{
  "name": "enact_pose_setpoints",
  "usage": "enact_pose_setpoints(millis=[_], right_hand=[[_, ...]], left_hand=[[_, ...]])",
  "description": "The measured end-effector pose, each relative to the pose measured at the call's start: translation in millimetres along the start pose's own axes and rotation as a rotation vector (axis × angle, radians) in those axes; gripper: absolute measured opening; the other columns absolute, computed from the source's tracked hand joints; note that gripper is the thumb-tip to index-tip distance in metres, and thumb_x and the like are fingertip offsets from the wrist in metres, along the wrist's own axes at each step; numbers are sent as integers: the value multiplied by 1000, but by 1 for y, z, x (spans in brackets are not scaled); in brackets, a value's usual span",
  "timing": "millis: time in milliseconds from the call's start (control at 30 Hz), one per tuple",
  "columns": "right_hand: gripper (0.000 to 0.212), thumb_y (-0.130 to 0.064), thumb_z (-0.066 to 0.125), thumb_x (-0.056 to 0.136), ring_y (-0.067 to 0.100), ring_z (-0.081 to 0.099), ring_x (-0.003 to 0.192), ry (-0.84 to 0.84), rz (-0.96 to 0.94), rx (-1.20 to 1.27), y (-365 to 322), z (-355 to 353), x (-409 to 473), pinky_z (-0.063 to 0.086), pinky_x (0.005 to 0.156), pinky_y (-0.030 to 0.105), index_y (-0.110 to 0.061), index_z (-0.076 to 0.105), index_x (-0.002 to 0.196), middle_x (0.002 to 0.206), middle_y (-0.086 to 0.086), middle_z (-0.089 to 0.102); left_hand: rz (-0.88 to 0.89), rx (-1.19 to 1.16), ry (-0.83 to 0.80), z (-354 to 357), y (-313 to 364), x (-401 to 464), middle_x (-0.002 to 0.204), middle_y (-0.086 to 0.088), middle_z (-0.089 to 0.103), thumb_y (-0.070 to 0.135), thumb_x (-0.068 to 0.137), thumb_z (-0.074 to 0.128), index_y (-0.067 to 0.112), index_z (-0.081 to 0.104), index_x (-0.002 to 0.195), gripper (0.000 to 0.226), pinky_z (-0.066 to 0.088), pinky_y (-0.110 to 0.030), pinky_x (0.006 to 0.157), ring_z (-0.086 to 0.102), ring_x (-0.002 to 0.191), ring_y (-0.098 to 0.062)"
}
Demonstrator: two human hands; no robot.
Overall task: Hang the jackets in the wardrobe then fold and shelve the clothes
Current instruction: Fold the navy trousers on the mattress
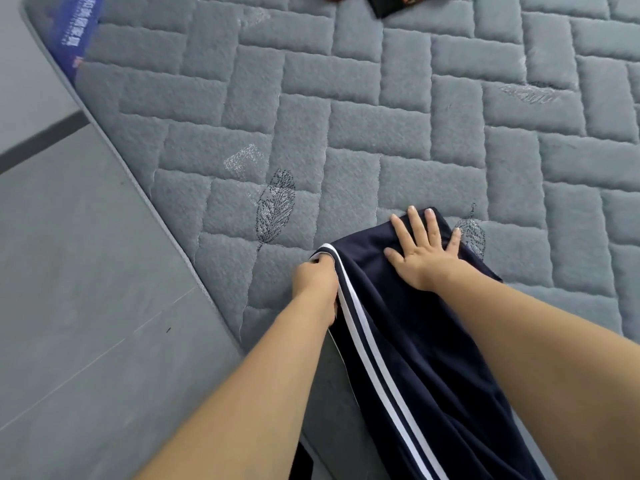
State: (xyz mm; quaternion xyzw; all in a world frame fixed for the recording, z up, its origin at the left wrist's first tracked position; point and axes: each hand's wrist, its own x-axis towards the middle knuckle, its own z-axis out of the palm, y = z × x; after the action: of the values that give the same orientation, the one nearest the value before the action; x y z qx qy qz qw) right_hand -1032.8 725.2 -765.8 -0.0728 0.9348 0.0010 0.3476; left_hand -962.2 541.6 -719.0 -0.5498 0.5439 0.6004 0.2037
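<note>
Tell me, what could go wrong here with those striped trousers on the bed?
Much of the navy trousers hangs over the mattress edge, so the weight might drag them to the floor. The left hand pinches only the striped edge while the right hand presses flat, so tugging could bunch the fabric.

This is a bedroom in a home. A grey quilted mattress [398, 109] fills most of the view, stitched in a brick pattern with small embroidered leaves [273, 206] and a blue label [78, 32] at its far corner, and grey tiled floor [69, 306] runs alongside it. Clothes lie on it: navy striped trousers [408, 323] at the near edge and a dark patterned garment [398, 1] at the far side.
</note>
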Motion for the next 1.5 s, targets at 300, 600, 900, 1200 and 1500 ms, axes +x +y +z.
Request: enact_pose_setpoints(millis=[300, 600, 900, 1200, 1500], right_hand=[[65, -67, 3, 92, 18, -42, 138, -37, 21, -34, -3, 4, 1, -27, 104, 63, -45, -32, 142, 135, -16, -54], [65, -68, 2, 92, 18, -43, 138, -65, 14, -34, -2, 3, 2, -31, 101, 61, -46, -34, 141, 132, -16, -55], [65, -69, 0, 91, 17, -44, 137, -87, 15, -35, -4, 0, -1, -31, 102, 61, -46, -33, 141, 135, -15, -53], [64, -68, 1, 92, 18, -45, 136, -106, 17, -37, -6, -3, -3, -30, 103, 61, -46, -32, 142, 136, -15, -53], [63, -68, -1, 91, 17, -46, 135, -102, 18, -41, -6, -2, -3, -32, 100, 61, -46, -34, 140, 135, -15, -54]], left_hand=[[-183, -257, -32, 14, 14, -8, 100, -6, 71, 46, 100, 43, 19, 64, 113, 36, 60, -35, 73, 70, 86, -24], [108, 235, -317, -6, 8, 4, 88, -9, 73, -4, 87, 42, 15, 67, 97, 34, 59, -40, 79, 66, 83, -27], [300, 509, 20, -33, 12, 22, 52, -6, 60, 21, 99, 35, 14, 58, 76, 33, 45, -24, 37, 55, 33, -17], [10, 174, -194, -18, 15, 3, 89, -12, 73, 36, 100, 47, 7, 65, 105, 34, 57, -30, 56, 70, 69, -26], [-164, 45, -224, 11, 33, -10, 68, -7, 65, 13, 95, 46, 11, 65, 88, 20, 55, -30, 59, 60, 57, -21]])
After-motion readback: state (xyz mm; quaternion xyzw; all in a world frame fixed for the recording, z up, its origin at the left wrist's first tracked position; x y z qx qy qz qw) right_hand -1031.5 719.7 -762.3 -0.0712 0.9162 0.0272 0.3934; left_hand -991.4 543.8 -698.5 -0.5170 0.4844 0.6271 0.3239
